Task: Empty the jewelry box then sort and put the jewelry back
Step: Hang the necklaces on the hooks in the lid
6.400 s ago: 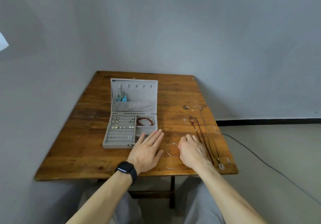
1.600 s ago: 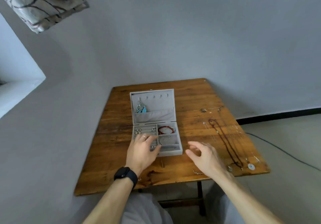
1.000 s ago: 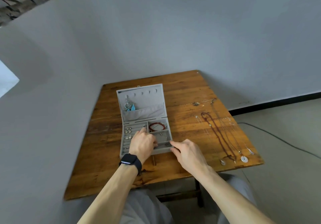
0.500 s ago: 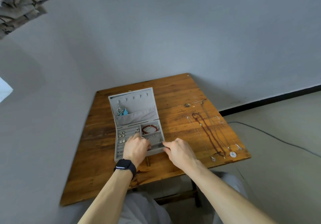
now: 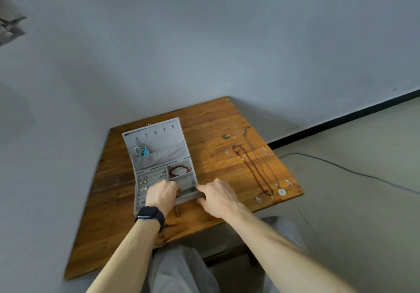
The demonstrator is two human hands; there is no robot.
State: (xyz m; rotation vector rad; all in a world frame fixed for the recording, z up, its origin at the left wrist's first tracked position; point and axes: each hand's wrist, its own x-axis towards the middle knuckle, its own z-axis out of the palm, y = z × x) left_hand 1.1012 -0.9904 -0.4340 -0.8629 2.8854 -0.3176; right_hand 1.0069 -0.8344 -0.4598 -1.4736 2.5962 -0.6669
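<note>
A worn brown wooden tabletop (image 5: 211, 120) stands in the corner of pale grey walls. On its left half sits the grey velvet jewelry box (image 5: 159, 140), open. Its lid stands upright at the back, with a row of small hooks along the top and a slack fabric pocket across the bottom. The tray in front is split into ridged ring rows on the left and plain compartments on the right. The left hand (image 5: 162, 193), with a black smartwatch (image 5: 151, 215) on its wrist, hangs over the front middle of the tray. Its fingers curl down inside, and I cannot tell whether they hold anything. The right hand (image 5: 218, 198) is at the box's front right corner, with the index finger stretched along the rim and the thumb against the front wall, pinching that corner. Well apart from the box, on the right half of the tabletop, a long dark red cord necklace (image 5: 252, 170) lies stretched out front to back among thin silver chains (image 5: 241, 172). A white disc pendant (image 5: 282, 192) lies near the front edge. A red beaded bracelet (image 5: 179, 170) is coiled in the back right compartment. Small pale stud earrings (image 5: 143, 181) sit in the ring rows. A blue and silver pendant (image 5: 142, 151) hangs from a lid hook into the pocket.
</note>
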